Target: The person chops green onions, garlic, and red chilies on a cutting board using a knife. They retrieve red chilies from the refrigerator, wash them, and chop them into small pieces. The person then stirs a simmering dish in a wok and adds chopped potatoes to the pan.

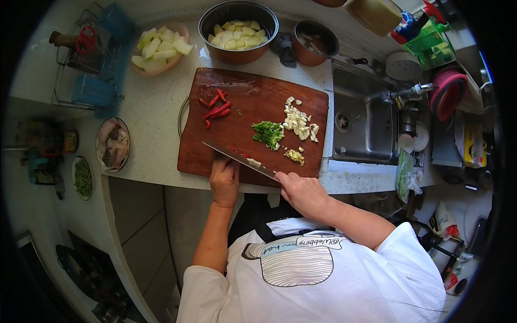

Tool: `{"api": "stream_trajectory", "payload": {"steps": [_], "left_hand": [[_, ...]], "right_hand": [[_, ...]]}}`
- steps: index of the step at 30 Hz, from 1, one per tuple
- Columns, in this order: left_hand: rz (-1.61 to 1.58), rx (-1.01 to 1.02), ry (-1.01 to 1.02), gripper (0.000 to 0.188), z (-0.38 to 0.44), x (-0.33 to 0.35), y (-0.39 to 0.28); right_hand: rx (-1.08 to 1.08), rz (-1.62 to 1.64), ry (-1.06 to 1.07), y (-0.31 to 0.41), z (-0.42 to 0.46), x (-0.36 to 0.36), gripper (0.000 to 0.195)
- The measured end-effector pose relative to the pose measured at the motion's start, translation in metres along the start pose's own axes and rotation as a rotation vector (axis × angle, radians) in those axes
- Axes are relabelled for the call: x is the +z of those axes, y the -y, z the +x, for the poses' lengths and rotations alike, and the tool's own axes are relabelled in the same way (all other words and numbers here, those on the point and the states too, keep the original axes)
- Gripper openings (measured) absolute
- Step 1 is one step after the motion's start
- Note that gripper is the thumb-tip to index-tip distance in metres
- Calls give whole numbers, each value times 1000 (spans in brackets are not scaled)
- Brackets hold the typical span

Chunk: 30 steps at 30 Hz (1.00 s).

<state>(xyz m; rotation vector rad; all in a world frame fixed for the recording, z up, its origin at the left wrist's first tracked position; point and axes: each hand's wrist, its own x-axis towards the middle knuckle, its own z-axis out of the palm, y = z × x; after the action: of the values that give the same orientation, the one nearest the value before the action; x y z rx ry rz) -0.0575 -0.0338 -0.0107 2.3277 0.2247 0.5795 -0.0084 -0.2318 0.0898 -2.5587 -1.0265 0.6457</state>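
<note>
My right hand (302,193) grips the handle of a kitchen knife (242,160), whose blade slants over the near edge of a wooden cutting board (258,87). Close to the blade, at the board's front edge, is my left hand (224,177); its fingertips are partly hidden, so whether it holds anything cannot be told. Small bits of red chili (238,152) lie by the blade. Whole red chilies (218,110) lie at the board's left. Chopped green onion (268,135), sliced garlic (297,120) and finely chopped yellowish pieces (295,156) lie in piles at the right.
Behind the board stand a bowl of pale cut vegetable (161,47), a pot of cut pieces (239,38) and a smaller pot (315,42). A steel sink (363,121) adjoins the right side. Plates of raw fish or meat (113,144) and chopped greens (82,178) are at left.
</note>
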Motion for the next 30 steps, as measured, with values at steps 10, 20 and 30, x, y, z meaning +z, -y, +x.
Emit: {"api": "stream_trajectory", "payload": {"steps": [10,20,30], "left_hand": [[-40,3,30,20,2,3,3],[37,66,-21,15,5,4,-4],[24,17,-67,17,-5,-3,2]], "right_hand": [[20,71,108,-2,17,12,16],[48,217,30,-11,35,15,12],[3,107,78,4,20,-5,17]]}}
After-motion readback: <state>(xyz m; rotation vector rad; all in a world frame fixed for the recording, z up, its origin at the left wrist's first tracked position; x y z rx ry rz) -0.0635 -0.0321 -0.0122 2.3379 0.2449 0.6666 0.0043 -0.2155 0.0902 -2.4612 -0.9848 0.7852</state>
